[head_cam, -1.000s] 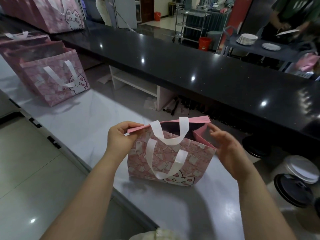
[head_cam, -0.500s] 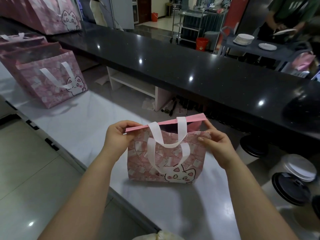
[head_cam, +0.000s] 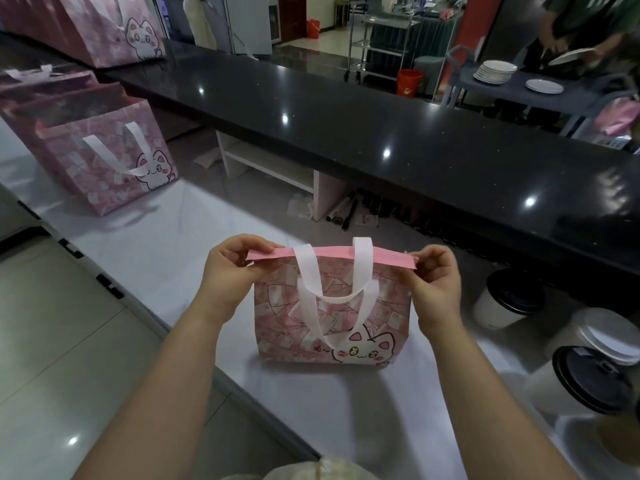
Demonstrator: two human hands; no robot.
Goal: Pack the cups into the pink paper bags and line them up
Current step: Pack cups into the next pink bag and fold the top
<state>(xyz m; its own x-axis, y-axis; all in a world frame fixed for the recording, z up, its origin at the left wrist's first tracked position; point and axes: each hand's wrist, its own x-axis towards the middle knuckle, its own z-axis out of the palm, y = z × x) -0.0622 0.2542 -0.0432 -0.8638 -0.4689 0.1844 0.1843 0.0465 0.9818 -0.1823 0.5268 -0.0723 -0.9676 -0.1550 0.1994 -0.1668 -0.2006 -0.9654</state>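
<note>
A pink paper bag [head_cam: 332, 317] with a cat print and white ribbon handles stands upright on the pale counter [head_cam: 166, 251] in front of me. My left hand [head_cam: 232, 271] pinches the left end of its top rim and my right hand [head_cam: 436, 285] pinches the right end, so the mouth is pressed flat and closed. What is inside the bag is hidden. White cups with dark lids [head_cam: 588, 379] stand at the right edge of the counter, another cup [head_cam: 509, 299] behind them. A row of similar pink bags [head_cam: 104, 164] stands at the far left.
A long black bar top [head_cam: 415, 143] runs behind the counter, with a larger pink bag [head_cam: 114, 29] at its left end. Beyond it a cart carries stacked white plates [head_cam: 495, 71], and a person handles a plate there. The tiled floor [head_cam: 62, 341] lies to my left.
The bag's mouth was open with my right hand at its side flap; both hands have since pulled the rim together and the top is now flat and closed.
</note>
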